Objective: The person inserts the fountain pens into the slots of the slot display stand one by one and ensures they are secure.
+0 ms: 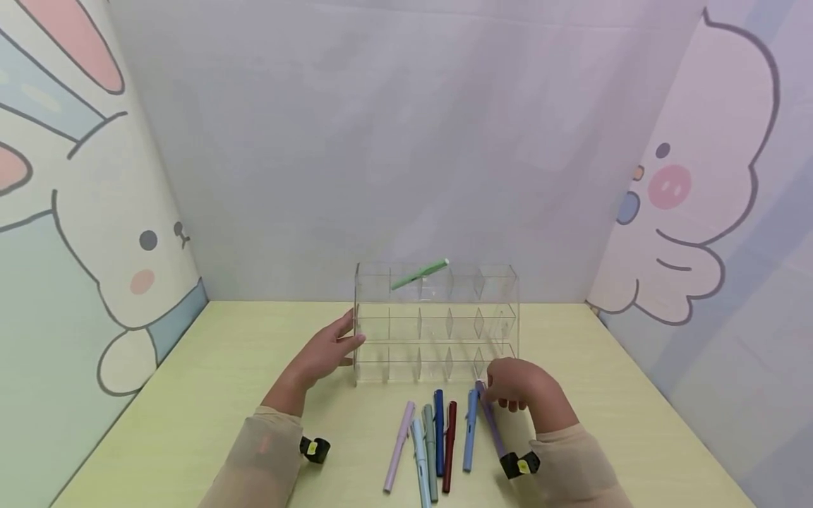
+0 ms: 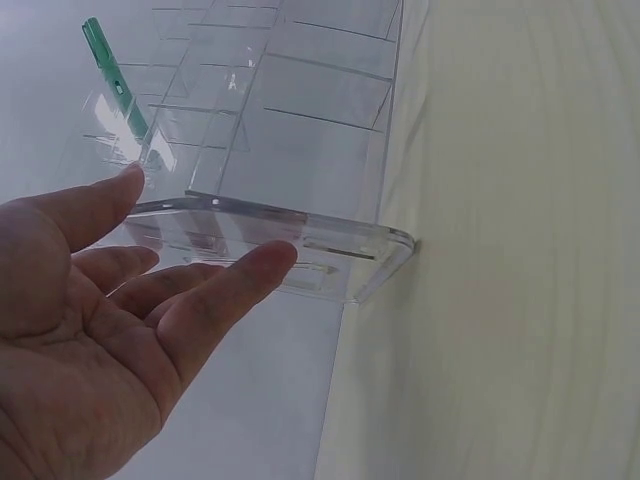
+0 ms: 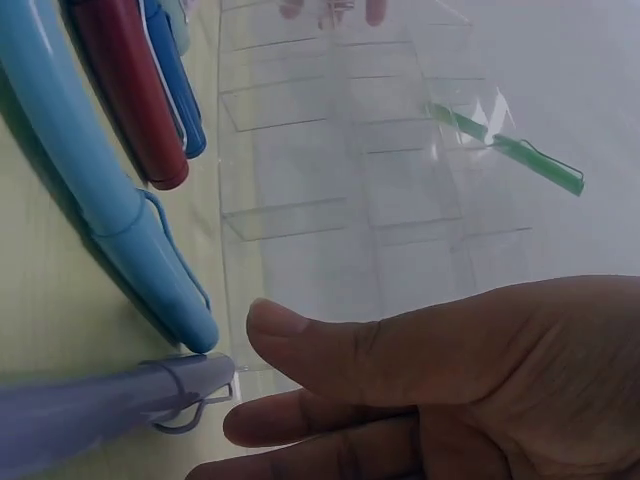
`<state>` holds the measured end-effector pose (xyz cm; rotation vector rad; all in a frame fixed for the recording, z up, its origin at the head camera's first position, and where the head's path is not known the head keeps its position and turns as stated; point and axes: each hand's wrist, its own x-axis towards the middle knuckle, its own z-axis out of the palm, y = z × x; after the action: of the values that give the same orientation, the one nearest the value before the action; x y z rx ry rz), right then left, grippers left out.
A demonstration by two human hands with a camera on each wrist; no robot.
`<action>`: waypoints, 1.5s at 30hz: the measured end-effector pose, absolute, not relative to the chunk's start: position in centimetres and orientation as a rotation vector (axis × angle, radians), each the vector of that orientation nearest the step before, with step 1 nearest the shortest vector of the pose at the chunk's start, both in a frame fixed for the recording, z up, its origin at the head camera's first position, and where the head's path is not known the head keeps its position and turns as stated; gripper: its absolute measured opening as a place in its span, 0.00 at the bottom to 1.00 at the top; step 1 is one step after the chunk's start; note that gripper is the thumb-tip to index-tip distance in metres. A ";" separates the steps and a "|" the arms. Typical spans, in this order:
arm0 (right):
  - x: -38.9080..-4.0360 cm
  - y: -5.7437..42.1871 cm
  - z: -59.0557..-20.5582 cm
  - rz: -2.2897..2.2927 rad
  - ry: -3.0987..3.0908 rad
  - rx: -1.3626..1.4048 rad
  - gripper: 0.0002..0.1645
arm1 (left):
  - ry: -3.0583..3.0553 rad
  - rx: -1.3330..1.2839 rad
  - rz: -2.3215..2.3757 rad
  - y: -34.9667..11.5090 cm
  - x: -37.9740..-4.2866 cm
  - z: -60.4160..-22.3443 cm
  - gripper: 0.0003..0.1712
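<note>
A clear acrylic rack (image 1: 438, 303) with tiers of small compartments stands at the back of the table. My left hand (image 1: 324, 353) is at its left side, fingers spread and thumb near the front edge; in the left wrist view the fingers (image 2: 225, 300) are beside the end panel, and contact is unclear. My right hand (image 1: 524, 388) is over the cap end of a purple pen (image 1: 490, 422). The right wrist view shows its thumb and fingers apart beside that cap (image 3: 205, 378), not closed on it. A green pen (image 1: 421, 274) leans diagonally in the top tier.
In front of the rack lie a light blue-capped pen (image 1: 470, 430), a dark red pen (image 1: 449, 448), a dark blue pen (image 1: 439, 430), a grey-green pen (image 1: 431, 451), a pale blue pen (image 1: 421, 462) and a lilac pen (image 1: 399, 446). A grey curtain (image 1: 406, 141) hangs behind.
</note>
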<state>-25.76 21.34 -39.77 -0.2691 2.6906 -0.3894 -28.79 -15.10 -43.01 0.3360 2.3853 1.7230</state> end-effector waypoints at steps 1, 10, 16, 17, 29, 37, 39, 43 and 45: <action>-25.7 21.2 -40.0 -0.382 2.689 -0.254 0.12 | 2.386 0.337 1.723 -15.1 -28.8 -43.0 0.41; -26.0 20.6 -41.6 -0.334 2.711 -0.220 0.16 | 2.390 0.324 1.722 -15.0 -28.6 -42.9 0.41; -26.0 20.1 -41.6 -0.247 2.753 -0.269 0.14 | 2.392 0.319 1.731 -15.0 -28.5 -42.9 0.40; -25.9 20.1 -41.5 -0.236 2.752 -0.272 0.13 | 2.392 0.318 1.730 -15.0 -28.5 -42.9 0.40; -26.3 21.7 -39.2 -0.659 2.587 -0.424 0.06 | 2.393 0.338 1.729 -15.0 -28.5 -42.7 0.40; -27.0 22.4 -38.1 -0.871 2.593 -0.570 0.10 | 2.394 0.332 1.723 -15.1 -28.7 -42.8 0.41; -27.2 22.4 -37.9 -0.921 2.630 -0.599 0.16 | 2.398 0.324 1.721 -15.1 -28.7 -42.8 0.41; -27.4 22.6 -37.7 -1.018 2.709 -0.642 0.30 | 2.398 0.322 1.717 -15.1 -28.6 -42.8 0.40; -27.5 22.6 -37.7 -1.070 2.738 -0.655 0.33 | 2.396 0.322 1.716 -15.0 -28.6 -42.9 0.41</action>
<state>-27.48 22.62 -37.65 -0.6548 2.7385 -1.0702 -28.63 -15.03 -42.87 0.3222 2.3960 1.7165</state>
